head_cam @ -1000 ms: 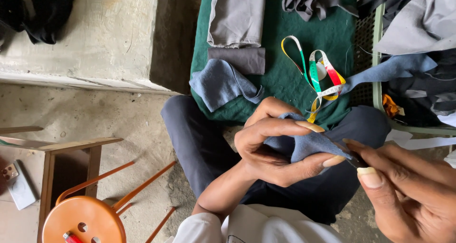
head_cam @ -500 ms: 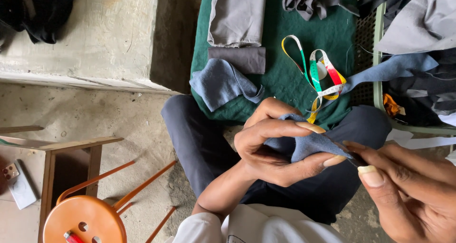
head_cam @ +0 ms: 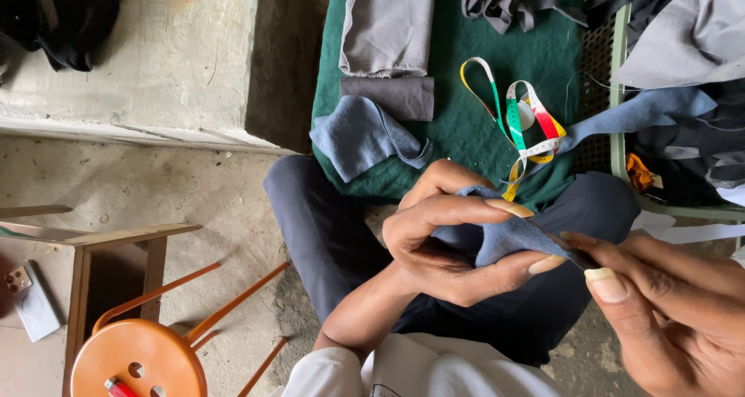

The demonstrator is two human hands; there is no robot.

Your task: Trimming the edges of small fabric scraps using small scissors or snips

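From my feed the left hand is bunched round a blue-grey fabric scrap, right hand pinching its tip just beside, w/ more cut pieces & a tape measure waiting beyond, so prob early days imo.

Soft, even daylight is filling the scene, casting no glare. The right hand, nearest the lens, is blurring slightly; deep shadow is sitting beside the concrete ledge beyond the grip.
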